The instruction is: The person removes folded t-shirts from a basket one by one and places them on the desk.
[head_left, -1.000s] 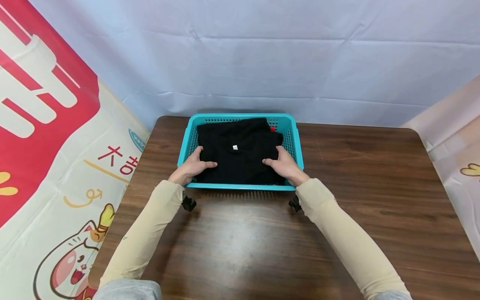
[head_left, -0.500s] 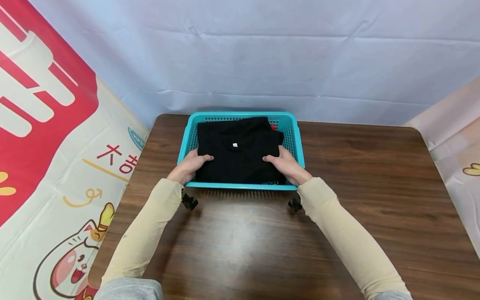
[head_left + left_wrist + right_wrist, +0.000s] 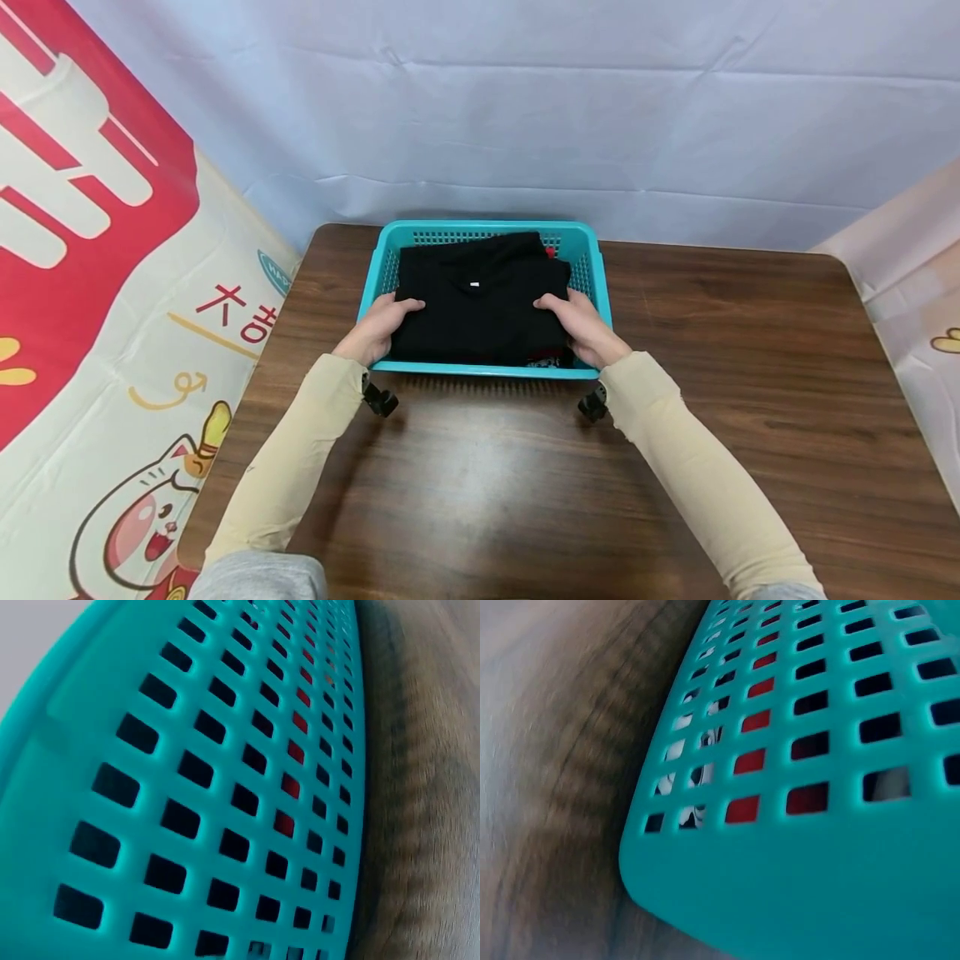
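Observation:
A folded black T-shirt [image 3: 480,321] with a small white collar label lies in the top of a turquoise plastic basket [image 3: 487,369]. My left hand [image 3: 375,327] grips its left side, thumb on top and the other fingers hidden beneath. At the right side my right hand [image 3: 587,327] holds it the same way. Below the shirt's near edge a patterned black-and-white cloth [image 3: 543,362] peeks out, and a bit of red cloth [image 3: 551,252] shows at the back right. Both wrist views are filled by the basket's slotted wall [image 3: 45,810], without either hand.
The basket stands at the back of a dark wooden table [image 3: 480,492], close to a pale hanging curtain [image 3: 525,125]. A printed banner [image 3: 135,333] hangs along the left side. Through the slots in the right wrist view, red cloth [image 3: 742,809] is visible.
Both hands have closed on the shirt's sides, and its near edge has lifted a little, uncovering patterned and red cloth below. The label looks narrower now. The basket has stayed in place.

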The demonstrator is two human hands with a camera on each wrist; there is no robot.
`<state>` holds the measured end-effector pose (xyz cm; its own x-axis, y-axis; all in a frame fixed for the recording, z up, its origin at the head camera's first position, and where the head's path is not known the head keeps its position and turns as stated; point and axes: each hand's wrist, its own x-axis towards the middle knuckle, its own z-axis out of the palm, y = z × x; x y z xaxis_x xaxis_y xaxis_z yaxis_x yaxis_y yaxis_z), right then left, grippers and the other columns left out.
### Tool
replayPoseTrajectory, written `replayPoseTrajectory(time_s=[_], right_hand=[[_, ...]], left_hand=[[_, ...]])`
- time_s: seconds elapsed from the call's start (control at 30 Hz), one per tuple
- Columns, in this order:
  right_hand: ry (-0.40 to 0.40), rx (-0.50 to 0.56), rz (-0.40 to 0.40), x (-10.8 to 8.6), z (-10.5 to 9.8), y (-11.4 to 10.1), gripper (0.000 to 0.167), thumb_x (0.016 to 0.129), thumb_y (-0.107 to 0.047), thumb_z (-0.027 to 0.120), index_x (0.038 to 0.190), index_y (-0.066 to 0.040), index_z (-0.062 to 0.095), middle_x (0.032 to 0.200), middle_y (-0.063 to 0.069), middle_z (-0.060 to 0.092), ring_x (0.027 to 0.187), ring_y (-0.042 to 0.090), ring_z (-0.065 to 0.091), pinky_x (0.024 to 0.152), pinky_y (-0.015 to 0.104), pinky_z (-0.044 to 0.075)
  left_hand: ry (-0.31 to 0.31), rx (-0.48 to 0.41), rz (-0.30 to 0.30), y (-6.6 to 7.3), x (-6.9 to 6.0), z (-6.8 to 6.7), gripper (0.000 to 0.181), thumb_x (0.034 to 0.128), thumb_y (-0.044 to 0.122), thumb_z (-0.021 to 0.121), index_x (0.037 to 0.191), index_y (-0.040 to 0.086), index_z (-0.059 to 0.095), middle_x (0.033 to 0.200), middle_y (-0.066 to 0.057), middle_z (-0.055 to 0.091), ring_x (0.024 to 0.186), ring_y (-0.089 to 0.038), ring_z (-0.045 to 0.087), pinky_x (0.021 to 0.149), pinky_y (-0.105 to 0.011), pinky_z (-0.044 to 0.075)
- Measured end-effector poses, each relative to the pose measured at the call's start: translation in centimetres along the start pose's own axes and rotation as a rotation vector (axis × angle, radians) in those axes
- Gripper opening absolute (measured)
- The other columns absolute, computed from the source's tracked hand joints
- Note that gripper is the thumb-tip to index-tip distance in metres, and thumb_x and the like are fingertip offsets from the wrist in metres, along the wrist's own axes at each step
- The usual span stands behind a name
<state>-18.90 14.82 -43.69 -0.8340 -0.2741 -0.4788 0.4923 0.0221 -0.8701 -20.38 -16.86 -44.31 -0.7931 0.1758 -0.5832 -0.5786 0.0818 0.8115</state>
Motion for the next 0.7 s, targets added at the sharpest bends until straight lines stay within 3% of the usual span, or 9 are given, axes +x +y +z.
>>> replayPoseTrajectory(time_s=[0.1, 0.23, 0.43, 0.7], right_hand=[[-0.021, 0.096, 0.023, 0.0, -0.1, -0.1, 0.035, 0.096, -0.021, 0.052, 0.128, -0.008, 0.044, 0.108, 0.005, 0.064, 0.078, 0.011, 0.069, 0.071, 0.026, 0.057], [-0.055, 0.164, 0.036, 0.1, -0.3, -0.1, 0.028, 0.096, -0.017, 0.053, 0.12, -0.006, 0.047, 0.102, 0.003, 0.066, 0.079, 0.011, 0.069, 0.071, 0.025, 0.057], [-0.091, 0.324, 0.038, -0.1, -0.4, -0.4, 0.033, 0.097, -0.014, 0.052, 0.127, -0.006, 0.041, 0.115, 0.006, 0.06, 0.093, 0.012, 0.068, 0.081, 0.027, 0.057], [-0.171, 0.56, 0.011, -0.5, -0.9, -0.7, 0.038, 0.101, -0.014, 0.047, 0.137, -0.007, 0.037, 0.128, 0.007, 0.053, 0.103, 0.016, 0.066, 0.086, 0.029, 0.056]], left_hand=[[0.037, 0.016, -0.032, 0.1, 0.1, 0.1, 0.043, 0.0973, 0.03, 0.054, 0.134, 0.009, 0.047, 0.115, -0.006, 0.059, 0.087, -0.015, 0.063, 0.08, -0.032, 0.053], [0.064, 0.111, -0.041, 0.1, 0.1, 0.3, 0.049, 0.0963, 0.035, 0.055, 0.136, 0.01, 0.045, 0.12, -0.008, 0.056, 0.092, -0.018, 0.06, 0.082, -0.034, 0.051], [0.063, 0.198, 0.005, 0.1, -0.3, 0.7, 0.05, 0.0979, 0.038, 0.052, 0.142, 0.015, 0.043, 0.131, -0.012, 0.054, 0.105, -0.024, 0.058, 0.089, -0.038, 0.049], [0.061, 0.34, 0.058, 0.2, -0.7, 1.1, 0.053, 0.0981, 0.041, 0.051, 0.145, 0.017, 0.041, 0.133, -0.013, 0.055, 0.113, -0.028, 0.057, 0.095, -0.04, 0.047]])
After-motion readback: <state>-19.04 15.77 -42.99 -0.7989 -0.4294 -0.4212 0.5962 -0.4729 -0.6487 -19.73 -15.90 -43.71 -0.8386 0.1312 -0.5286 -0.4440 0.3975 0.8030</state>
